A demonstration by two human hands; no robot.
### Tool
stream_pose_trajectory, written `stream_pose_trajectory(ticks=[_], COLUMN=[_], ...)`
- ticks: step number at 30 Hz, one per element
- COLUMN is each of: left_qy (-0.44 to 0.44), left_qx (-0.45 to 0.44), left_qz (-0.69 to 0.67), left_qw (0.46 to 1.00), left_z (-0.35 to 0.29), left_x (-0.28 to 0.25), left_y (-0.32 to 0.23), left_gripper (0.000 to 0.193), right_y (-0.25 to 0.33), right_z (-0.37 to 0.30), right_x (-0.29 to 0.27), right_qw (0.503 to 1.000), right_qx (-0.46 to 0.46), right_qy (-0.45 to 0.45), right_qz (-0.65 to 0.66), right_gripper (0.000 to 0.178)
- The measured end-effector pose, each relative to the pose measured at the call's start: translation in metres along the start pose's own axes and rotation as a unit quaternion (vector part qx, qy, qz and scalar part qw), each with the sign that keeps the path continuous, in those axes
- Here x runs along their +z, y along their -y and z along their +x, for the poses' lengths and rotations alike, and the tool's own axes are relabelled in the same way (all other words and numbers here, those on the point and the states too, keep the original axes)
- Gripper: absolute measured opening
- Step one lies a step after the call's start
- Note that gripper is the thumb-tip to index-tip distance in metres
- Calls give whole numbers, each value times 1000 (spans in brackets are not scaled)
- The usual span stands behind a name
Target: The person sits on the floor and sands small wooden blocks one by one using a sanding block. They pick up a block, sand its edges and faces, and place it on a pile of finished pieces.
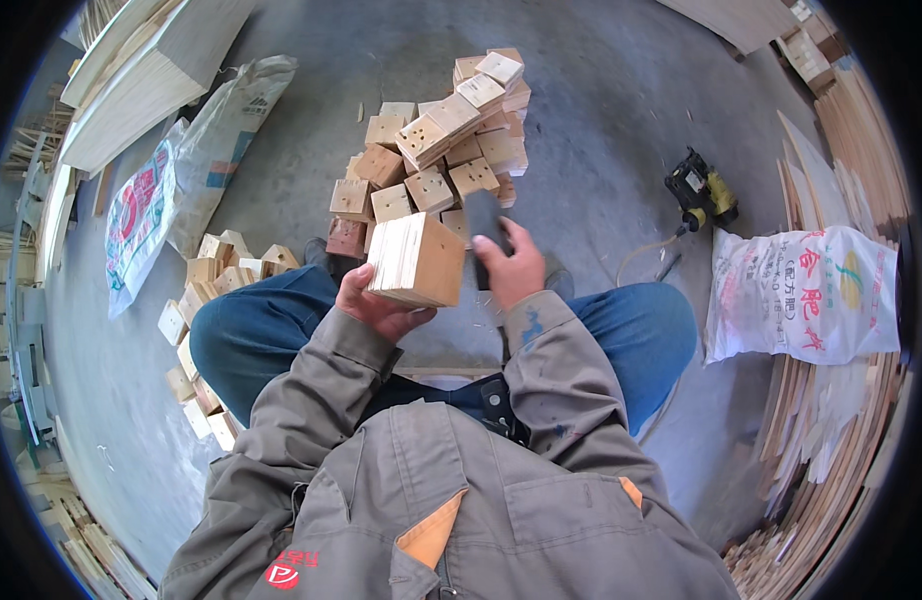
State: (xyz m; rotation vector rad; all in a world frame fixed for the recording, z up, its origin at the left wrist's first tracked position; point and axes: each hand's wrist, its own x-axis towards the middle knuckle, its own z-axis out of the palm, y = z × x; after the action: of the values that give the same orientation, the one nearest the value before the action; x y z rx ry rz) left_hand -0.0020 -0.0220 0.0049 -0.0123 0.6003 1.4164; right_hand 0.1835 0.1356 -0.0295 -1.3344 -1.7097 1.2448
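My left hand (381,312) grips a wooden block (426,262) from below and its left side, fingers wrapped round it. The block has layered, plywood-like edges and is raised in front of my lap. Just right of it, my right hand (513,262) is closed round a long, dark grey flat block (486,225), held nearly upright. A narrow gap seems to part the dark block from the wooden one. Beyond my hands lies a heap of similar wooden blocks (428,190), many with small dark holes in their faces.
More wooden blocks (196,295) lie by my left knee. A black and yellow power tool (703,190) with a hose rests on the floor at right. Beside it sits a white woven sack (801,295) on stacked wood strips (831,430). Other sacks (226,150) and boards (161,80) are at left.
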Motion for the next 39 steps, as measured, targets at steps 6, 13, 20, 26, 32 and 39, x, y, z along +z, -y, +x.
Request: stream_pose_trajectory(ticks=[6,13,20,26,32,39], left_qy=[-59,-86,-149,-30,-20,-17], left_qx=[57,78,88,23,62,106], left_qz=[89,237,146,32,29,45], left_qw=[993,964,974,999,997,993], left_z=[7,17,20,26,22,28], left_x=[0,-9,1,-32,-16,-21], left_y=[5,4,-1,2,12,11], left_gripper=[82,80,73,77,83,75], right_y=[32,35,36,32,33,25], right_z=[-9,-23,-14,-14,-16,-13], right_x=[-16,2,-11,-11,-9,-4], right_qw=[916,890,820,794,798,861], right_qx=[145,171,210,236,223,219], right_qy=[22,111,137,172,198,152], right_qz=[373,408,515,534,524,434], right_gripper=[49,44,38,36,36,35])
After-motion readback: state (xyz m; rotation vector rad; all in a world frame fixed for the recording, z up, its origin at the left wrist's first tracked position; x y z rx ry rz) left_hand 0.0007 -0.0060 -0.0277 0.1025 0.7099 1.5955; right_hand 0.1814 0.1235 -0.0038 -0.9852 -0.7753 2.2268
